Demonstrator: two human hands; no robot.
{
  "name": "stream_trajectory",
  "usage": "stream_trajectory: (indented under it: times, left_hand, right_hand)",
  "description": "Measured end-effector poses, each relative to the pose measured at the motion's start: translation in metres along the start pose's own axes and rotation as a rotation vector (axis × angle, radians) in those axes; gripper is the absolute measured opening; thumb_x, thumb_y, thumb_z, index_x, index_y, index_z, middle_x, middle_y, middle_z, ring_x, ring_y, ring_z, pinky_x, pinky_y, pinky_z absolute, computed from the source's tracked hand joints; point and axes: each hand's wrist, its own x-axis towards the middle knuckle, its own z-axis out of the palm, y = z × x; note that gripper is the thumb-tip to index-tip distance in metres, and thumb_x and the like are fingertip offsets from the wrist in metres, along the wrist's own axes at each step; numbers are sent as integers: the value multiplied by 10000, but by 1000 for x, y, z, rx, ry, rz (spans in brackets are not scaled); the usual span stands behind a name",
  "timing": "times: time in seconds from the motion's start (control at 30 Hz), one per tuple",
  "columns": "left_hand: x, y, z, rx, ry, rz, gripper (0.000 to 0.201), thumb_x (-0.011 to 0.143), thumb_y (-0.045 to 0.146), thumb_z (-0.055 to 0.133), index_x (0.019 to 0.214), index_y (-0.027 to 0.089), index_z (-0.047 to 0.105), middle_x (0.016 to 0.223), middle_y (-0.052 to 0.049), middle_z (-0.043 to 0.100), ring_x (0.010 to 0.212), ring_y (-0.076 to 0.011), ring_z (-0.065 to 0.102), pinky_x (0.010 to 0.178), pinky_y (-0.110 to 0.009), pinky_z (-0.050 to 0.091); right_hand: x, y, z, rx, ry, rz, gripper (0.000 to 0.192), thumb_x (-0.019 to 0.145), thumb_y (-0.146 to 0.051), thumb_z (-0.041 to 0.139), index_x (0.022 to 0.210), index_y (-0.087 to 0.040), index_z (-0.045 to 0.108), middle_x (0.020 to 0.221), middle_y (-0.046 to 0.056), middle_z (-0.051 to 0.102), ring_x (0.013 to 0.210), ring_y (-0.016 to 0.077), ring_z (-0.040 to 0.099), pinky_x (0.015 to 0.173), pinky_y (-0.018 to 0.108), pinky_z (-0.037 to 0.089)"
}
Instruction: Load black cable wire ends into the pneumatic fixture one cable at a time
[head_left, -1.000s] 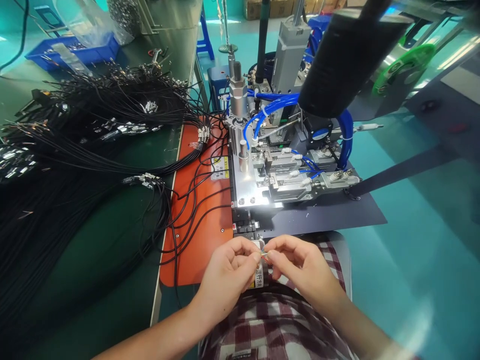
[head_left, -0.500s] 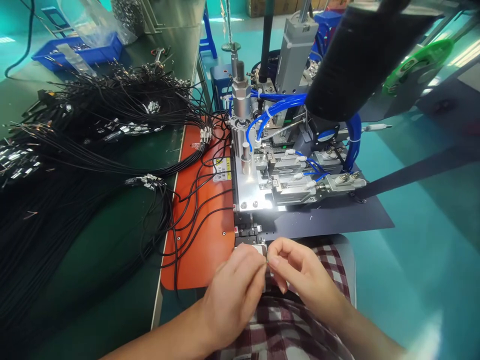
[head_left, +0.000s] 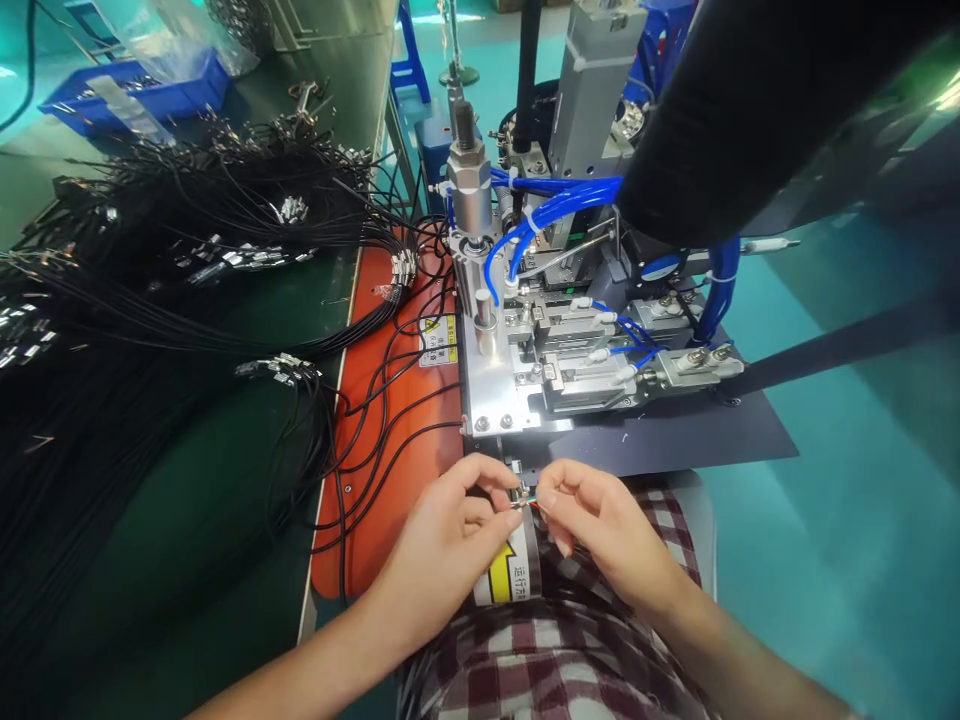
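Note:
In front of my lap, both hands meet over a small bundle of thin coloured wires [head_left: 533,501]. My right hand [head_left: 604,515] pinches the wires between thumb and forefinger, its other fingers curled. My left hand [head_left: 457,530] has its thumb and forefinger apart, around the bright tips at the left end of the wires. Whether a left fingertip touches them is too small to tell. Just beneath the hands is a white label [head_left: 521,580] with a yellow arrow. The far end of the wires is hidden by my right hand.
Ahead stands a metal machine [head_left: 491,385] with blue air hoses [head_left: 574,195]. An orange plate [head_left: 390,480] on its left carries loose black cables [head_left: 379,395]. Piles of cables with metal ends [head_left: 281,370] cover the dark green table [head_left: 225,540]. A blue bin [head_left: 135,95] sits at the back left.
My left hand has opened from a closed pinch and shifted slightly left and up, uncovering the coloured wires and the arrow label. My right hand keeps its pinch. The camera view has shifted slightly.

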Motion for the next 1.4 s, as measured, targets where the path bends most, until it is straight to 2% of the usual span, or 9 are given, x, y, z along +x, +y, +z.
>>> stream_trajectory:
  times: [0.1,0.2,0.3,0.5,0.57,0.63,0.77,0.83,1.4]
  left_hand:
    - [1,-4,-7,330,83,255,98,838,111,527,895,171,579,856,-14,567,717,-116,557,627,-222,447]
    - [4,-7,-13,486,69,412,158,860,58,484,905,172,585,883,-21,569,846,-132,563,750,-233,452]
    - [8,-6,-17,508,56,398,199,851,28,487,931,185,580,871,-3,564,806,-115,560,719,-210,448]
    - [12,-7,-21,454,65,239,136,824,62,551,872,182,595,811,9,572,676,-110,554,624,-220,459]
    - [12,-10,-22,492,75,270,131,834,70,541,890,171,602,820,-5,582,685,-118,563,631,-229,475]
    - [12,-14,-23,594,74,399,165,869,68,480,932,149,609,855,-38,593,738,-137,583,664,-244,498]
    - [16,-22,-27,880,68,818,273,930,80,355,978,76,624,846,-104,612,765,-177,611,648,-270,530]
    - [19,-24,-29,973,88,923,294,947,98,346,980,58,635,810,-107,620,742,-181,620,623,-269,534]
    - [21,-31,-34,1113,25,895,367,971,118,268,1137,85,593,844,-85,600,739,-167,610,630,-270,540]
  right_hand:
    - [9,2,-1,-4,26,-22,230,846,-354,589,720,-181,502,518,-73,455,481,84,379,492,234,267]
    - [18,5,-2,-5,35,-39,238,842,-357,589,711,-174,512,531,-69,456,484,83,385,490,231,267]
    - [22,6,-3,-12,43,-39,244,837,-360,593,702,-172,519,526,-70,448,475,81,377,479,229,259]
    - [22,4,-1,-33,62,-21,258,823,-386,601,692,-181,517,512,-71,444,462,87,372,469,236,253]
    - [22,3,0,-38,64,-9,252,821,-384,605,701,-181,517,509,-69,450,468,91,377,477,239,257]
    - [23,3,0,-34,75,-3,244,821,-382,608,710,-184,517,509,-69,455,473,94,379,482,243,258]
    - [26,5,-2,-40,92,-3,261,809,-408,610,702,-188,520,499,-71,451,463,95,375,478,246,259]
    - [28,7,-3,-49,90,1,263,807,-412,610,705,-184,528,493,-71,457,461,95,377,479,246,263]
    - [30,15,-2,-86,118,-10,254,820,-411,604,721,-185,541,519,-64,468,474,101,402,475,248,297]
